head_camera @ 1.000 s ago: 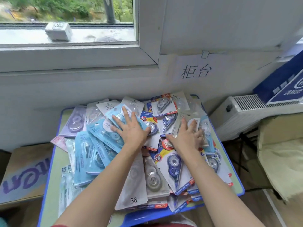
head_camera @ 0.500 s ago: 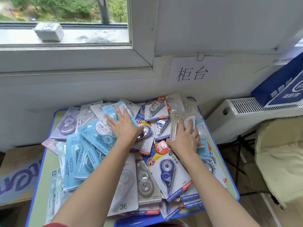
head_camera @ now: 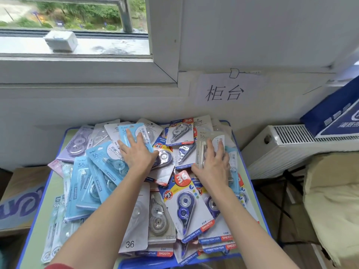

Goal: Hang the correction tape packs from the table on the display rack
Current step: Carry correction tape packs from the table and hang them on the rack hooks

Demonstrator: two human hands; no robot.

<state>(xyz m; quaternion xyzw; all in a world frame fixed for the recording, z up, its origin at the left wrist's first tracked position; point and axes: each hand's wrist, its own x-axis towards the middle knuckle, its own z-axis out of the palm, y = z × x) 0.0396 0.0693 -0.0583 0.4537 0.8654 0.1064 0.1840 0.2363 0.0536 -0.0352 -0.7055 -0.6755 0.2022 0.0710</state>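
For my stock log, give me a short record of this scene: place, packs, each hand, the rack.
place: table below a window, radiator to the right
packs: many, heaped and overlapping over most of the table
left hand: fingers straight, flat on a blue pack
right hand: fingers spread, flat on a clear pack
rack: not in view
sign: paper on the wall behind the table

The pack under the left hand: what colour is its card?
Light blue; the pack shows best in the head view, the only one.
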